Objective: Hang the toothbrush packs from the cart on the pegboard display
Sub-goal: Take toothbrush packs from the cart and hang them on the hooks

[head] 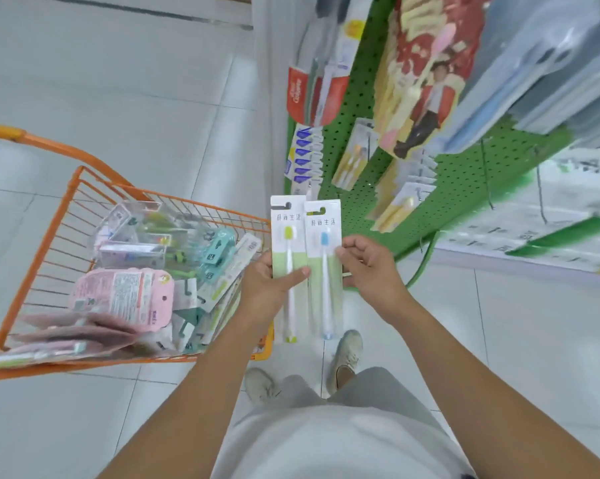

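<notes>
1. Between the cart (60, 216) and the pegboard (360, 108), two toothbrush packs are held upright, side by side and slightly overlapping, above the tiled floor (118, 81).
2. Left hand (267, 288) grips the green-brush pack (288, 250): the thumb lies across its front and the other fingers curl behind its left edge.
3. Right hand (371, 271) pinches the right edge of the blue-brush pack (324, 257), fingers curled, with the fingertips (341, 251) on the card beside the brush head.
4. Both packs are white at the top with a hang slot, pale green lower down; the blue-brush pack sits a little lower than the other.
5. On the left, the orange wire cart holds a loose heap of more packs, among them pink packs (122, 299) near the front and a teal item (219, 248) near the right side.
6. On the right, the green pegboard carries hanging packs, including a red pack (312, 95) at its left edge and yellowish packs (395, 205) lower down.
7. Below, two light shoes (347, 354) stand on the floor.
</notes>
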Motion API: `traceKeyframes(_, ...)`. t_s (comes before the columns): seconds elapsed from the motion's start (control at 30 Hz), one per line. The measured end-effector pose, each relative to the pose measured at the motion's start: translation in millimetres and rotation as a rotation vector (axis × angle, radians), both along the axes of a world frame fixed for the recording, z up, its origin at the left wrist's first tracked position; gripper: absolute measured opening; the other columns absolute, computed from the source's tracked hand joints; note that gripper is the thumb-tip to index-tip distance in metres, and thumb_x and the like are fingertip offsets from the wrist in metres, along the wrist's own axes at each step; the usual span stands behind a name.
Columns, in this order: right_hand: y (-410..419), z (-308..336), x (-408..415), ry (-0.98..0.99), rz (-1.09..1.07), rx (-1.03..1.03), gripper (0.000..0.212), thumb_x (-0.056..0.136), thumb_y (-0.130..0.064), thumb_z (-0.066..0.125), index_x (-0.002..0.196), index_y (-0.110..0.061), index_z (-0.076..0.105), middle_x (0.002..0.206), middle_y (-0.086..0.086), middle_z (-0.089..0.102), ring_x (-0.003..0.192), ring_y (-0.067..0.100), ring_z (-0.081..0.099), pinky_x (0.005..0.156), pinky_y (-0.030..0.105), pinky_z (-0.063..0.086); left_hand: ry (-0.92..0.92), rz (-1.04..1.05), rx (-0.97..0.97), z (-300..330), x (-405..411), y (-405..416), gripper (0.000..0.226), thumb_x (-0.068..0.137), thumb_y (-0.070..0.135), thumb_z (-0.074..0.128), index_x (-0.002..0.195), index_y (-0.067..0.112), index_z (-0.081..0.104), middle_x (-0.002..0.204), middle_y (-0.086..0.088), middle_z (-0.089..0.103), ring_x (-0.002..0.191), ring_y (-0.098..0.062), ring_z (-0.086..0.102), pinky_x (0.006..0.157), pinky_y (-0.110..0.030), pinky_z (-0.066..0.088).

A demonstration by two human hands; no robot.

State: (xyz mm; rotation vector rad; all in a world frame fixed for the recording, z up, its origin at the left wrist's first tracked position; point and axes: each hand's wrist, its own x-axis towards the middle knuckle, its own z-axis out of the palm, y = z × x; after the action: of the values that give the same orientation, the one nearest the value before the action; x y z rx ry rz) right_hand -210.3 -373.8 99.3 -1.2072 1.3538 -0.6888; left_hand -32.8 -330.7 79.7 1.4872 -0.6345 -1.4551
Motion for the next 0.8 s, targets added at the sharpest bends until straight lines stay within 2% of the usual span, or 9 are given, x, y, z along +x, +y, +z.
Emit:
traceKeyframes(0.13, 7, -3, -58, -0.01, -0.006, 0.03, 0.011, 0.1, -0.022, 0.059, 0.091, -0.021, 0.064, 0.085, 0.032, 0.056, 0.079, 0.025, 0.054, 0.079, 0.065, 0.053, -0.082, -0.086, 0.011, -2, -55, -8, 0.028, 0.08, -0.003, 0.078, 0.103, 0.009, 0.07, 0.093, -0.002, 0.079, 0.083, -0.013, 0.074, 0.073, -0.023, 0.057)
traceKeyframes(0.3, -2, -6, -131, -0.089, -0.023, 0.046, 0.019, 0.094, -0.036, 0.06, 0.095, -0.019, 0.067, 0.093, 0.034, 0.061, 0.077, 0.038, 0.057, 0.076, 0.072, 0.051, -0.196, -0.152, 0.012, -5, -128, -27, 0.027, 0.079, 0.003, 0.081, 0.102, 0.013, 0.072, 0.094, -0.002, 0.079, 0.088, -0.017, 0.075, 0.078, -0.03, 0.059)
traceKeyframes(0.4, -15, -6, -185, -0.097, -0.048, 0.068, 0.042, 0.09, -0.046, 0.065, 0.096, -0.005, 0.06, 0.078, 0.02, 0.05, 0.079, 0.027, 0.052, 0.082, 0.066, 0.054, -0.246, -0.187, 0.011, 1, -181, -41, 0.024, 0.08, 0.01, 0.082, 0.1, 0.017, 0.071, 0.091, 0.004, 0.078, 0.087, -0.014, 0.075, 0.077, -0.028, 0.057)
traceKeyframes(0.47, -29, -8, -221, -0.133, -0.096, 0.056, 0.036, 0.098, -0.032, 0.063, 0.096, 0.004, 0.057, 0.078, 0.013, 0.049, 0.078, 0.024, 0.055, 0.082, 0.057, 0.058, -0.286, -0.2, 0.01, 3, -214, -54, 0.027, 0.079, 0.02, 0.084, 0.102, 0.02, 0.07, 0.091, 0.007, 0.077, 0.088, -0.01, 0.073, 0.077, -0.023, 0.056)
traceKeyframes(0.57, -50, -15, -269, -0.122, -0.228, 0.062, 0.026, 0.102, -0.017, 0.058, 0.085, 0.002, 0.054, 0.073, 0.008, 0.045, 0.07, 0.019, 0.05, 0.069, 0.04, 0.055, -0.361, -0.2, 0.037, 3, -253, -70, 0.065, 0.07, 0.053, 0.079, 0.124, 0.019, 0.064, 0.118, 0.0, 0.071, 0.112, -0.016, 0.065, 0.098, -0.037, 0.052)
traceKeyframes(0.6, -56, -19, -281, -0.103, -0.243, 0.072, 0.025, 0.102, -0.017, 0.059, 0.082, -0.002, 0.055, 0.072, 0.007, 0.042, 0.07, 0.019, 0.045, 0.068, 0.036, 0.051, -0.377, -0.208, 0.047, 3, -263, -73, 0.069, 0.075, 0.055, 0.076, 0.13, 0.017, 0.06, 0.124, -0.001, 0.068, 0.117, -0.018, 0.062, 0.102, -0.038, 0.05)
traceKeyframes(0.63, -62, -23, -290, -0.095, -0.243, 0.084, 0.026, 0.101, -0.019, 0.059, 0.078, -0.007, 0.056, 0.071, 0.006, 0.04, 0.07, 0.02, 0.042, 0.068, 0.036, 0.047, -0.385, -0.208, 0.048, 4, -272, -75, 0.061, 0.083, 0.05, 0.073, 0.131, 0.014, 0.059, 0.124, 0.0, 0.066, 0.117, -0.018, 0.061, 0.101, -0.035, 0.049)
traceKeyframes(0.7, -71, -32, -302, -0.098, -0.241, 0.126, 0.034, 0.101, -0.02, 0.06, 0.068, -0.017, 0.051, 0.07, 0.007, 0.037, 0.072, 0.021, 0.039, 0.069, 0.038, 0.047, -0.389, -0.214, 0.044, 3, -284, -76, 0.03, 0.096, 0.036, 0.064, 0.118, 0.016, 0.062, 0.107, 0.008, 0.068, 0.107, -0.014, 0.062, 0.087, -0.024, 0.048)
traceKeyframes(0.8, -84, -49, -308, -0.094, -0.242, 0.154, 0.033, 0.099, -0.022, 0.061, 0.072, -0.009, 0.048, 0.074, 0.008, 0.039, 0.074, 0.022, 0.041, 0.07, 0.04, 0.049, -0.417, -0.237, 0.03, 7, -291, -80, 0.006, 0.1, 0.03, 0.059, 0.104, 0.026, 0.061, 0.092, 0.019, 0.064, 0.087, -0.001, 0.059, 0.068, -0.008, 0.043)
